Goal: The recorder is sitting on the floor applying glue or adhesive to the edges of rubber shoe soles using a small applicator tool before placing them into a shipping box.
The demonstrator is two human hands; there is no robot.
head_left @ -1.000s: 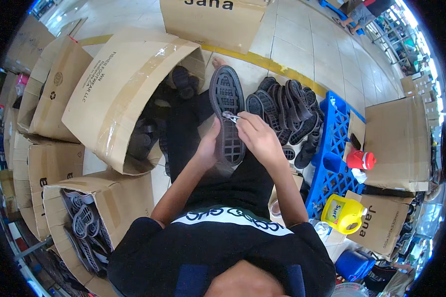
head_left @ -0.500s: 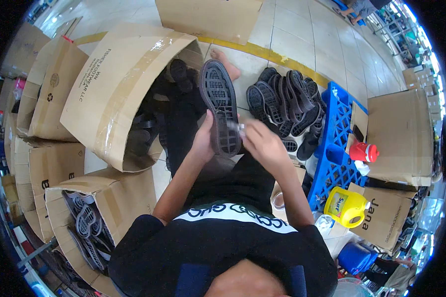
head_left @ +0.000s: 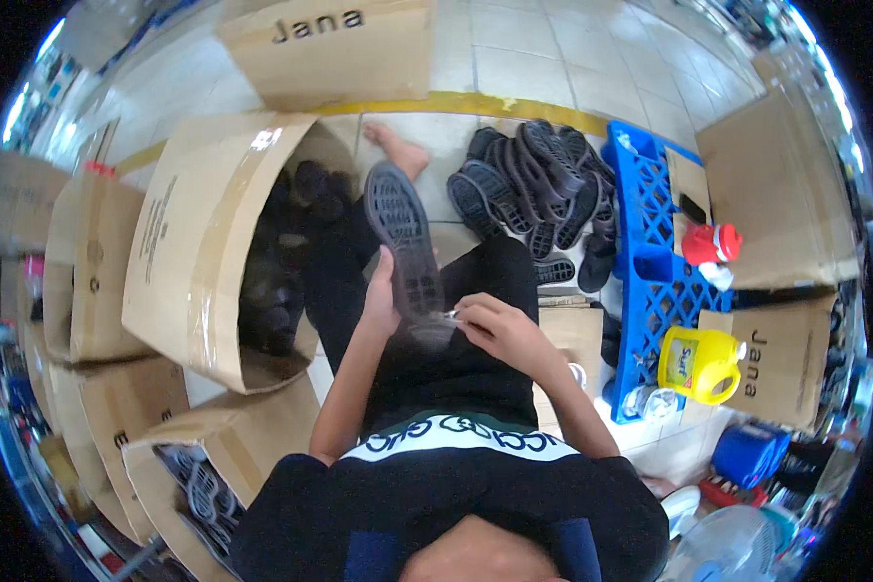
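We note a pale tiled floor [head_left: 514, 53] with a yellow stripe across it. To the left we record a big cardboard box [head_left: 199, 252] on its side, its open mouth facing the person's legs and dark pieces inside. To the right we find a blue plastic pallet [head_left: 653, 335]. Between legs and pallet we log a pile of dark shoe soles [head_left: 543, 179], heaped on the floor.

We locate the shoe sole [head_left: 405, 233] in hand above the lap, gridded face toward us, far end slanting left toward the bare foot. We see a yellow jug [head_left: 687, 359] near the pallet's near end.

We observe the left grip [head_left: 382, 306] closed on the sole's left edge, thumb on top, other fingers mostly hidden beneath. We find the right grip [head_left: 500, 332] pinched on a small shiny tool [head_left: 448, 316] at the sole's near end; blur keeps us from telling whether its tip touches.
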